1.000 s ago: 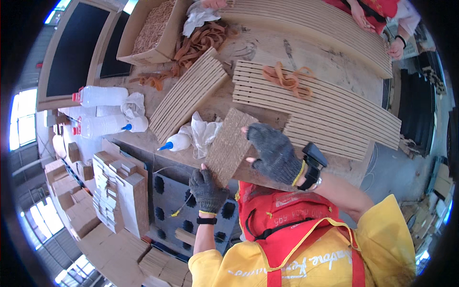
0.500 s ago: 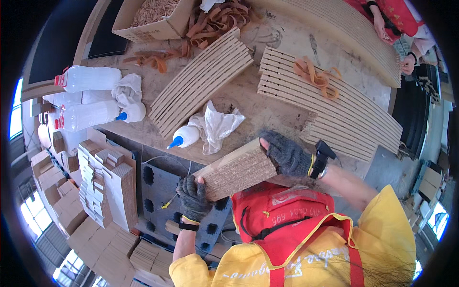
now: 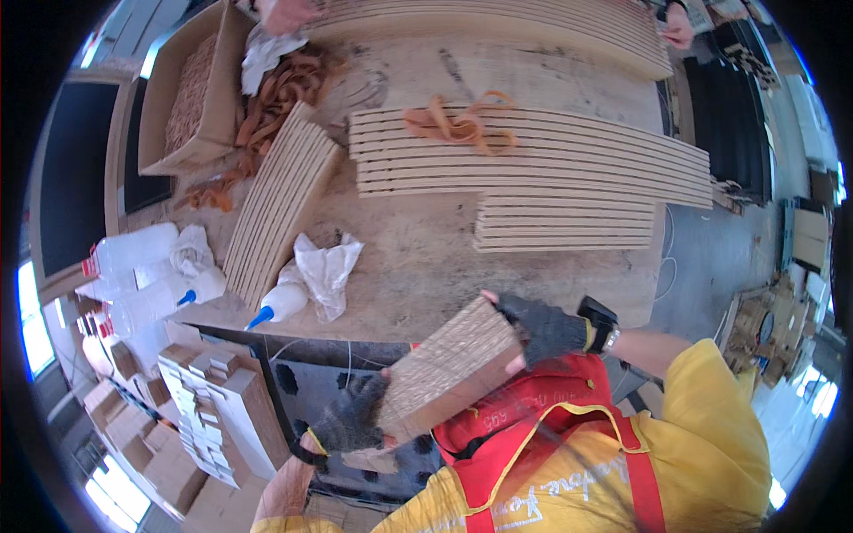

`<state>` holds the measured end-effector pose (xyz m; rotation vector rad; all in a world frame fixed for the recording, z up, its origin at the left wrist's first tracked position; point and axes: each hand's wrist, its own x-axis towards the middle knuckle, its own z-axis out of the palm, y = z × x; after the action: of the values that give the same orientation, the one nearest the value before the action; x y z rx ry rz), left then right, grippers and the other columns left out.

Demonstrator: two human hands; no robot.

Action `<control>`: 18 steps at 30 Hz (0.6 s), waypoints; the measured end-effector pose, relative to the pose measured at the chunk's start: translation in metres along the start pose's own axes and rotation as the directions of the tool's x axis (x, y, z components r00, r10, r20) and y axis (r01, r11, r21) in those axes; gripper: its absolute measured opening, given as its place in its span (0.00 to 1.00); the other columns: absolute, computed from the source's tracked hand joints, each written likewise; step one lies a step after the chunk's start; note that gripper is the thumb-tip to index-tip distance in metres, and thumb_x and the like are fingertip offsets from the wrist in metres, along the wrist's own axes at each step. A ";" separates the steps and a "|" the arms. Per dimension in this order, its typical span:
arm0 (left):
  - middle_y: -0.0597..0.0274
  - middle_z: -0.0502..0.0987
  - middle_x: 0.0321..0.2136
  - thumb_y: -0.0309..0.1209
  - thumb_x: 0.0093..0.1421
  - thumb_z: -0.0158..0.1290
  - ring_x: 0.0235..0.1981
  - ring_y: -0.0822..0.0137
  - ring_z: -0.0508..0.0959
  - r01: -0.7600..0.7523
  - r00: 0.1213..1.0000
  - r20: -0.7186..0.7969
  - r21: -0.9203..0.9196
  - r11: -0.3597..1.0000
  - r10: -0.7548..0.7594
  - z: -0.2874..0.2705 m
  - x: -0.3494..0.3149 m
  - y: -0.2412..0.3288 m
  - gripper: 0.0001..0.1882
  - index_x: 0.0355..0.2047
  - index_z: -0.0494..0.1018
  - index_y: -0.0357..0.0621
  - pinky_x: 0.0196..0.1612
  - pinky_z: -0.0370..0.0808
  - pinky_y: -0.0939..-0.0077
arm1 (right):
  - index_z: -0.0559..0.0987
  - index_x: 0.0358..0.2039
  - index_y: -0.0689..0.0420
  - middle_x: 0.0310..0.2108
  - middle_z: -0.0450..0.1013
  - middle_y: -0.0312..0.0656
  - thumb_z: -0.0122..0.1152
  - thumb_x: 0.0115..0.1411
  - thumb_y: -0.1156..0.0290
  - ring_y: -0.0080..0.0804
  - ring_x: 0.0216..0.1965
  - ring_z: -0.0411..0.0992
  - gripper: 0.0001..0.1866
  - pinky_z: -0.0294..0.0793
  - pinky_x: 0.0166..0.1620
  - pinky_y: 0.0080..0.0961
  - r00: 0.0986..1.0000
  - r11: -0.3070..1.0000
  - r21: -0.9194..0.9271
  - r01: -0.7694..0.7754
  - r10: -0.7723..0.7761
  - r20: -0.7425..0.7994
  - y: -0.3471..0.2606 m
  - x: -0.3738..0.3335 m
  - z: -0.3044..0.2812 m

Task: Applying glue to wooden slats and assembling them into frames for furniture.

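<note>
Both my hands, in dark fingerless gloves, grip a thick stack of wooden boards with a rough face turned up. My left hand is closed round its lower left end. At the upper right end my right hand is wrapped round it, thumb and fingers on opposite sides. The stack is tilted and held in the air in front of my red apron, off the near edge of the workbench. Nearest to it on the bench is a white glue bottle with a blue tip, beside a crumpled white cloth.
Grooved wooden strips lie across the bench with brown straps on them. A slanted strip bundle is at left, near a carton of dowels and clear jugs. Another person's hands are at the far side.
The board stack has turned in my hands, so its rough face points more upward. My left hand has shifted down. The view has swung to the right.
</note>
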<state>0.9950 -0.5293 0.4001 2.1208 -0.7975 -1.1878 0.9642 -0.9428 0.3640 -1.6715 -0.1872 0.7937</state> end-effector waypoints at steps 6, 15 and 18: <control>0.52 0.66 0.64 0.45 0.47 0.71 0.64 0.62 0.65 0.301 0.842 0.526 -0.641 0.706 0.118 0.004 0.123 0.064 0.54 0.68 0.56 0.37 0.66 0.61 0.66 | 0.66 0.63 0.60 0.53 0.72 0.44 0.69 0.57 0.60 0.32 0.54 0.70 0.37 0.70 0.59 0.30 0.823 0.595 0.790 -0.152 0.519 -0.233 0.064 -0.139 -0.021; 0.55 0.81 0.47 0.49 0.61 0.58 0.43 0.65 0.82 0.776 0.631 0.706 -0.580 0.249 -0.322 -0.002 0.224 0.104 0.29 0.54 0.75 0.38 0.50 0.76 0.73 | 0.71 0.54 0.53 0.44 0.75 0.41 0.64 0.59 0.52 0.33 0.42 0.76 0.28 0.81 0.39 0.34 0.684 0.151 0.985 -0.081 0.728 -0.055 0.084 -0.218 -0.043; 0.56 0.81 0.48 0.49 0.65 0.53 0.43 0.66 0.82 0.685 0.723 0.590 -0.680 0.261 -0.359 0.025 0.247 0.069 0.27 0.53 0.75 0.38 0.47 0.78 0.71 | 0.70 0.55 0.52 0.46 0.74 0.42 0.64 0.59 0.51 0.37 0.44 0.74 0.29 0.80 0.41 0.42 0.680 0.062 0.997 -0.039 0.733 -0.019 0.093 -0.209 -0.062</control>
<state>1.0630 -0.7594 0.3071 1.2497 0.5327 -1.8004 0.8162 -1.1284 0.3648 -0.5017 1.1514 0.5426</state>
